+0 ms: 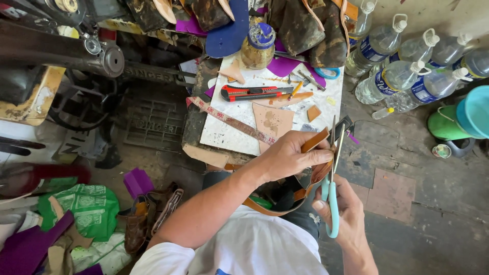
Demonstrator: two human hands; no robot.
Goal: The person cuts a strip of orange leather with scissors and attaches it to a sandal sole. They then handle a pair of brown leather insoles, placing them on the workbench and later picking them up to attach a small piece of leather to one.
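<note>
Head view: left hand (288, 155) pinches a brown leather strap (314, 140); right hand (342, 211) grips light-blue-handled scissors (332, 173), blades on the strap, beside the desk (224, 135).

My left hand (288, 155) pinches a tan brown leather strap (314, 140), its flat end poking out past my fingertips to the right. The rest of it curves down under my wrist in a long loop. My right hand (346, 214) grips scissors (332, 173) with pale turquoise handles, blades open a little and pointing up, touching the strap's edge just right of my left fingers.
</note>
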